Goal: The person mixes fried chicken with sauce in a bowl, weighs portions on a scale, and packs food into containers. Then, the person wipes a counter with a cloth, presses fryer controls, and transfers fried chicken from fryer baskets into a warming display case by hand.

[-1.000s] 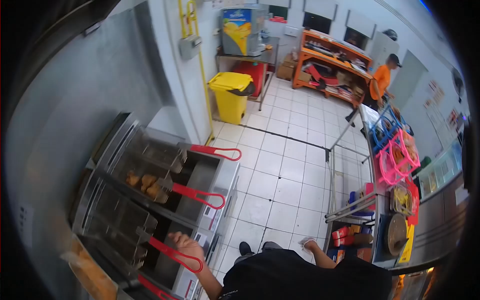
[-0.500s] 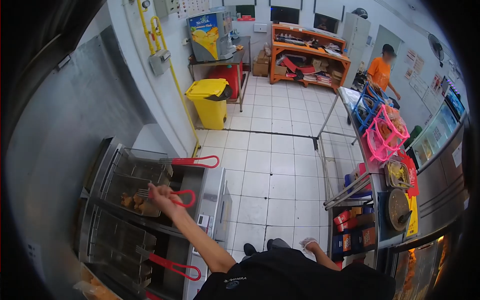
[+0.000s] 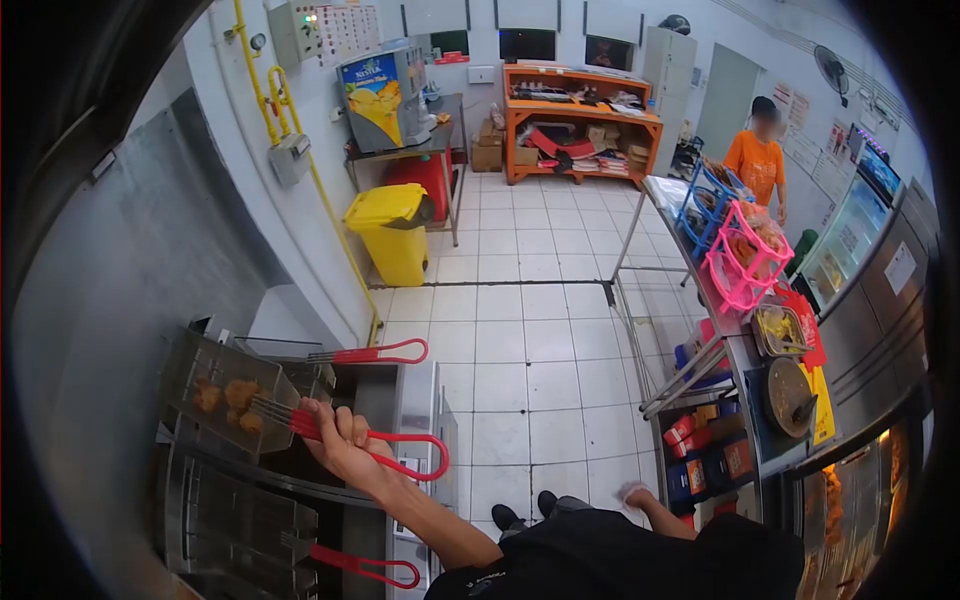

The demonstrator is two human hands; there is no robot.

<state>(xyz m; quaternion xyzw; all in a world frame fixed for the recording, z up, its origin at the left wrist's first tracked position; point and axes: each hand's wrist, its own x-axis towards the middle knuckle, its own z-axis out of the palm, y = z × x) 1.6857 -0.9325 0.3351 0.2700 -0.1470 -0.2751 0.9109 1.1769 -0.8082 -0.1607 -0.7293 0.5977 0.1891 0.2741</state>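
My left hand (image 3: 345, 445) is closed round the red handle of a wire fryer basket (image 3: 218, 352) on the left. The basket is raised and tilted above the fryer, with several browned fried pieces (image 3: 242, 392) inside. Just behind it sits a second basket with a red handle (image 3: 380, 353). Nearer to me, another fryer basket (image 3: 235, 515) rests in its well, its red handle pointing right. My right hand (image 3: 634, 493), in a thin clear plastic glove, hangs low beside my body near the shelf unit. Its fingers are too small and blurred to make out.
A yellow bin (image 3: 390, 235) stands by the left wall. Along the right runs a metal table (image 3: 695, 262) with pink and blue baskets (image 3: 745, 260) and a round pan (image 3: 788, 398). Beyond it stands a person in an orange shirt (image 3: 755, 165). White floor tiles (image 3: 500, 350) lie between.
My left hand has lifted the fryer basket with the fried pieces up out of the fryer and tilted it. My view has shifted slightly. The person in orange has turned somewhat.
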